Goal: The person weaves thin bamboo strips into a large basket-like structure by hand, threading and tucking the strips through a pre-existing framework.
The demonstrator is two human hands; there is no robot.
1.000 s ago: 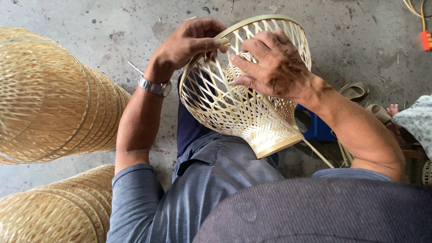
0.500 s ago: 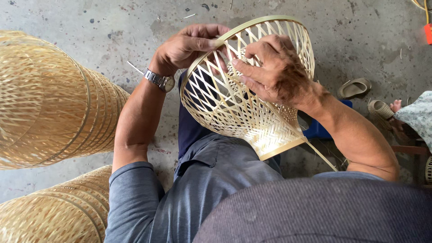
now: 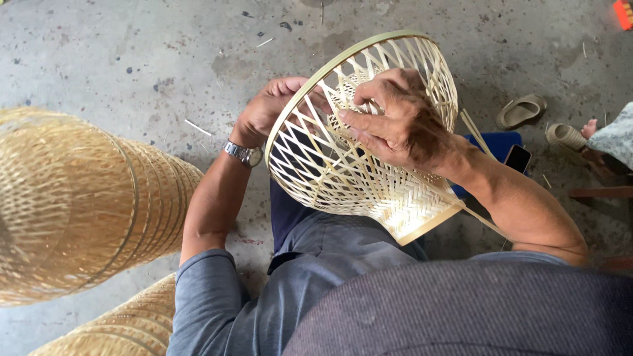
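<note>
Currently I see the woven bamboo basket (image 3: 343,165) resting tilted on the lap. Left hand (image 3: 273,109) grips its rim hoop; right hand (image 3: 395,125) presses curled fingers onto the lattice.

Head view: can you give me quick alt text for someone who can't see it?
Both hands work an open-weave bamboo basket resting on the person's lap: the left hand grips its rim hoop, the right hand lies on the lattice. Stacked finished baskets stand to the left on a concrete floor.
</note>
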